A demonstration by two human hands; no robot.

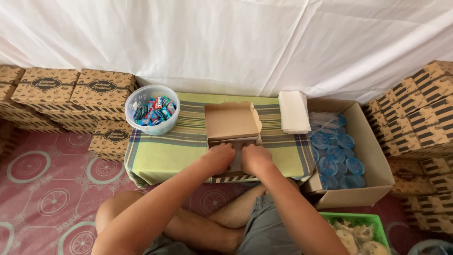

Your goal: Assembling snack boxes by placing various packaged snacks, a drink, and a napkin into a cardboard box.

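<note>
Both hands down inside the open cardboard box [232, 123] at table centre: left hand [218, 158] and right hand [255, 158] curled on its front wall, grip contents hidden. Candy tub [152, 109] at 10 o'clock. Risk: pressing hard could buckle the thin wall.

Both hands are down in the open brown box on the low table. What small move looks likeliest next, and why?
Probably finish pressing the lining flat: the left hand and right hand both rest inside the open box, lid up, with no filling seen in it.
</note>
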